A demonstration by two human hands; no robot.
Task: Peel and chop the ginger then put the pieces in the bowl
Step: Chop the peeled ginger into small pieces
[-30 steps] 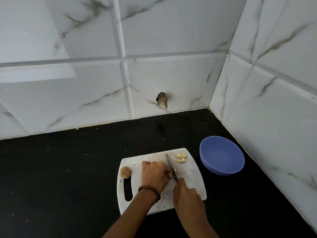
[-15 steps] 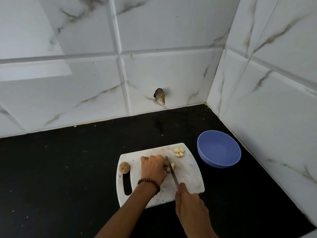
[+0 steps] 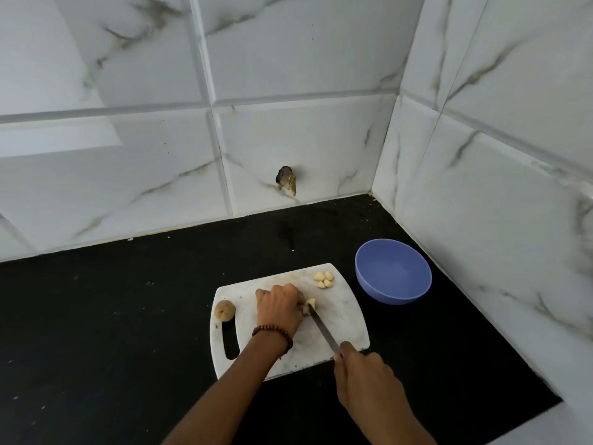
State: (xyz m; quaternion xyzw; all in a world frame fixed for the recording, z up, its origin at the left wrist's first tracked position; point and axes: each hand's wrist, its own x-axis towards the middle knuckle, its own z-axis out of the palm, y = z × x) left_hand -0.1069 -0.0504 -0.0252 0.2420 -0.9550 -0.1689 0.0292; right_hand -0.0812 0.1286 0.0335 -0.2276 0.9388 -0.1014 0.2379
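**Ginger being cut on a white board beside a blue bowl**

A pale, peeled ginger piece (image 3: 311, 304) lies near the middle of a white cutting board (image 3: 345, 319). Only its right end shows, because the left hand (image 3: 279, 308) covers the rest. The tip of a knife (image 3: 322, 329) rests against that exposed end, and the blade slants back toward the person.

A small heap of chopped pieces (image 3: 324, 279) sits at the board's far right corner, apart from the blade. A brown round knob (image 3: 224, 310) rests on the board's left edge, just above the handle slot. A blue bowl (image 3: 393, 271) stands on the black counter (image 3: 112, 316) just right of the board, with nothing visible inside. White marble-look tiles (image 3: 321, 139) form the corner walls, and one has a broken hole (image 3: 285, 183).

The left hand's fingers are curled down over the ginger piece, pinning it to the board. A beaded bracelet (image 3: 272, 332) circles that wrist. The right hand (image 3: 365, 377) is closed in a fist around the knife's handle, which is hidden inside it.
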